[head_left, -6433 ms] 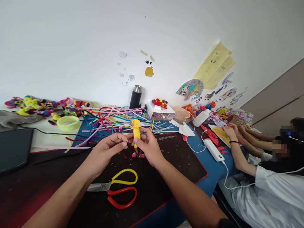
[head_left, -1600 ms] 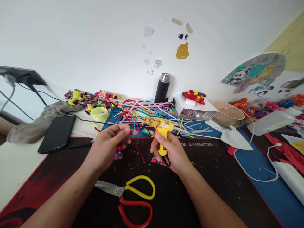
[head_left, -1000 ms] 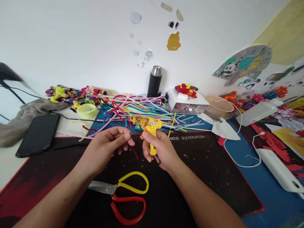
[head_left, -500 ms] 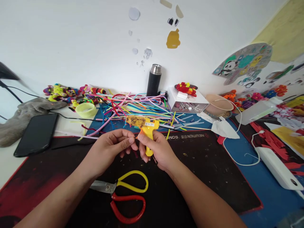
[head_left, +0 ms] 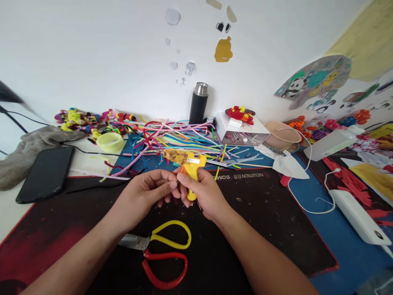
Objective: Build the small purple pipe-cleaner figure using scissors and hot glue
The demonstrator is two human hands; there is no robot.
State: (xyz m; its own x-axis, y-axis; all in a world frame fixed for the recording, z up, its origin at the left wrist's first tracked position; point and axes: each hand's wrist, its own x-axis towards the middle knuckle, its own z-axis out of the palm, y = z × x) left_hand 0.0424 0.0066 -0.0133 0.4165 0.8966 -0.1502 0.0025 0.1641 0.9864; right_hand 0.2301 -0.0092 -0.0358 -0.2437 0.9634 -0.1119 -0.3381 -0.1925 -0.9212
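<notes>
A yellow hot glue gun (head_left: 194, 164) with a dirt-smudged barrel sits in my right hand (head_left: 208, 190), its nozzle end pointing left. My left hand (head_left: 153, 188) is closed in a pinch close beside the glue gun's orange trigger. Whatever lies between those fingertips is too small and covered to make out. Below the hands, scissors (head_left: 167, 248) with one yellow and one red handle lie on the black mat (head_left: 270, 221); my left forearm covers part of their blades.
Colourful pipe cleaners (head_left: 175, 137) are heaped behind the hands, near a black thermos (head_left: 199, 104) and a white drawer box (head_left: 242, 129). A phone (head_left: 46, 174) and a yellow-green tape roll (head_left: 110, 142) are at left. A white power strip (head_left: 360, 217) with cable lies right.
The fingertips of my left hand have shifted slightly right, nearer the glue gun. My right hand still grips the glue gun in nearly the same place.
</notes>
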